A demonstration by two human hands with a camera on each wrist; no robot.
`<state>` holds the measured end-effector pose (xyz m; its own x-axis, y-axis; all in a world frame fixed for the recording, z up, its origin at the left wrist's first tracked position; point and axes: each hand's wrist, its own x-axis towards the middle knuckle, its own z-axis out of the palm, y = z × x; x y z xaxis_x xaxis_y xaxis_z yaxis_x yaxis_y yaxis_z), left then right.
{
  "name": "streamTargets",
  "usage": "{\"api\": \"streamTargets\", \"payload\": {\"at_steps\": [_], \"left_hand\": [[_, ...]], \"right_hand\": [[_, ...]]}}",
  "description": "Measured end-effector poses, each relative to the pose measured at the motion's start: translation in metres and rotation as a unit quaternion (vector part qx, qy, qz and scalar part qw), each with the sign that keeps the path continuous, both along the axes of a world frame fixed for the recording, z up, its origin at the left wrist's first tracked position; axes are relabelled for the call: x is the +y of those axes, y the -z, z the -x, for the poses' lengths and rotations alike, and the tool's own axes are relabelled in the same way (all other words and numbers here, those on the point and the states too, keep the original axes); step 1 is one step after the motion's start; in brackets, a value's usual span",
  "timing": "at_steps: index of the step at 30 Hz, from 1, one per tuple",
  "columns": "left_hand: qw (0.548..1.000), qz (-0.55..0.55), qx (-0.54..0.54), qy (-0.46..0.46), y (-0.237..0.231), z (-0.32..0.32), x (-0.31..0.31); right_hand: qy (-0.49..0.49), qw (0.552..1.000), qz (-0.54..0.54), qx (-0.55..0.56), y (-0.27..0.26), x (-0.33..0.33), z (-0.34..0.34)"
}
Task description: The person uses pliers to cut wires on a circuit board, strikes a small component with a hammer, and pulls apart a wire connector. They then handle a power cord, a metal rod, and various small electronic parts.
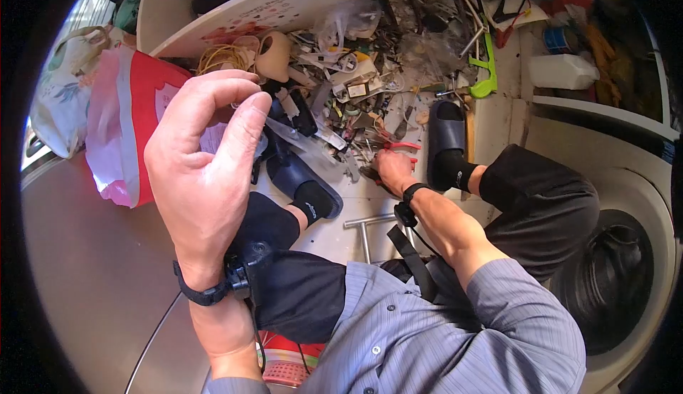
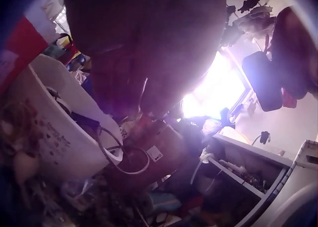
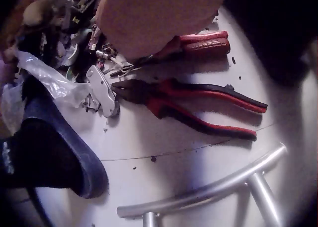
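Free floor (image 3: pixel 134 175) between pliers (image 3: pixel 158 99) and metal bar (image 3: pixel 223 185), scrap heap (image 1: pixel 359 74) blocking me ahead, slippers (image 1: pixel 448 135) flanking my right hand (image 1: pixel 395 170)

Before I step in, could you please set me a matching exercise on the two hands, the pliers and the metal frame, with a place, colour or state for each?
Column one:
1. left hand
2. right hand
3. pliers
4. metal frame

Column two:
A. red and black, lying on the floor
B. plain silver-coloured
C. raised close to the head camera
D. low, at the edge of the clutter

Right pairs: 1-C; 2-D; 3-A; 4-B.
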<state>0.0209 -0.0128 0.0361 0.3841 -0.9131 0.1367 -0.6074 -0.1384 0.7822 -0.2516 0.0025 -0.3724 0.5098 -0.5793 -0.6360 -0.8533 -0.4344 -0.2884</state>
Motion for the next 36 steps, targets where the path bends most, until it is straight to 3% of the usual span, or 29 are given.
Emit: {"api": "streamTargets", "payload": {"at_steps": [2, 6, 11, 20, 21, 23, 24, 26, 28, 30, 31, 33, 36], "left_hand": [[1.000, 0.012, -0.016, 0.010, 0.001, 0.000, 0.000], [0.999, 0.009, -0.046, 0.027, 0.000, 0.005, -0.002], [0.999, 0.006, -0.035, 0.031, 0.003, 0.010, -0.004], [0.996, 0.004, -0.065, 0.067, 0.006, -0.003, -0.006], [0.995, -0.010, -0.076, 0.071, 0.007, -0.005, -0.006], [0.991, 0.016, -0.103, 0.089, 0.017, -0.009, -0.010], [0.985, 0.033, -0.132, 0.107, 0.023, -0.010, -0.010], [0.987, -0.019, -0.114, 0.115, 0.033, -0.006, -0.011], [0.985, -0.066, -0.084, 0.137, 0.044, 0.002, -0.013], [0.981, -0.093, 0.031, 0.167, 0.046, 0.013, -0.012], [0.965, -0.103, 0.148, 0.188, 0.041, 0.020, -0.009], [0.904, -0.122, 0.338, 0.233, 0.024, 0.029, -0.001], [0.864, -0.070, 0.406, 0.288, -0.001, 0.036, 0.012]], "right_hand": [[0.039, 0.994, 0.083, -0.056, 0.003, 0.003, -0.002], [0.030, 0.992, 0.096, -0.079, 0.009, 0.003, -0.003], [0.104, 0.992, 0.051, -0.047, 0.022, 0.008, -0.007], [0.173, 0.970, -0.010, -0.170, -0.042, -0.039, 0.006], [0.167, 0.959, 0.002, -0.230, -0.049, -0.050, 0.006], [0.125, 0.969, 0.015, -0.214, -0.088, -0.083, -0.009], [0.108, 0.958, 0.061, -0.260, -0.110, -0.095, -0.015], [0.052, 0.924, 0.103, -0.364, -0.192, -0.113, -0.033], [0.025, 0.914, 0.137, -0.380, -0.276, -0.113, -0.046], [0.002, 0.893, 0.176, -0.414, -0.345, -0.103, -0.050], [-0.015, 0.876, 0.187, -0.445, -0.371, -0.097, -0.046], [-0.057, 0.865, 0.226, -0.445, -0.413, -0.086, -0.034], [-0.146, 0.840, 0.288, -0.436, -0.451, -0.078, -0.022]]}}
